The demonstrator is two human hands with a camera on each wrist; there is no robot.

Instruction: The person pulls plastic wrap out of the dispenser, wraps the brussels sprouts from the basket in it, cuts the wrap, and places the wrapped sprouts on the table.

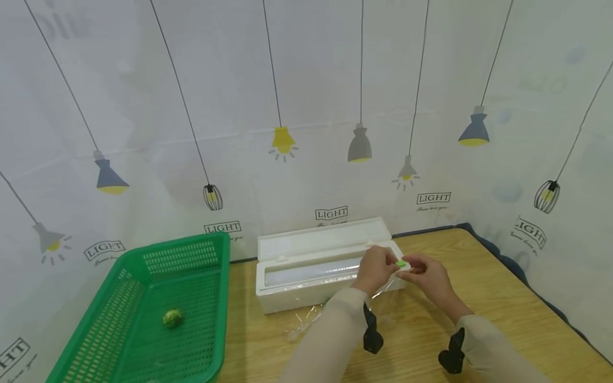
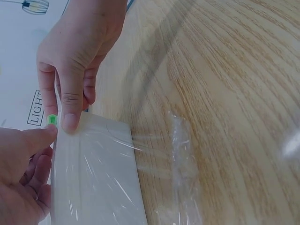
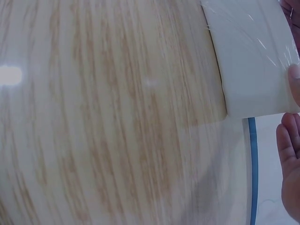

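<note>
A white cling film dispenser [image 1: 306, 300] stands on the table with its lid [image 1: 325, 236] raised, the film roll [image 1: 306, 271] lying inside. Clear cling film [image 2: 180, 159] hangs over its front in loose folds. At the dispenser's right end, my left hand [image 1: 375, 268] pinches a small green slide cutter [image 1: 401, 263] on the front top edge; the thumb touches it in the left wrist view. My right hand [image 1: 431, 279] grips the end corner, thumb on the front face and index fingertip by the cutter. The right wrist view shows only part of this hand [image 3: 290, 159].
A green plastic basket [image 1: 221, 319] stands left of the dispenser, with one small pale green round thing [image 1: 172, 318] in it. The wooden table [image 1: 479, 266] ends at a printed curtain [image 1: 316, 175] behind and to the right.
</note>
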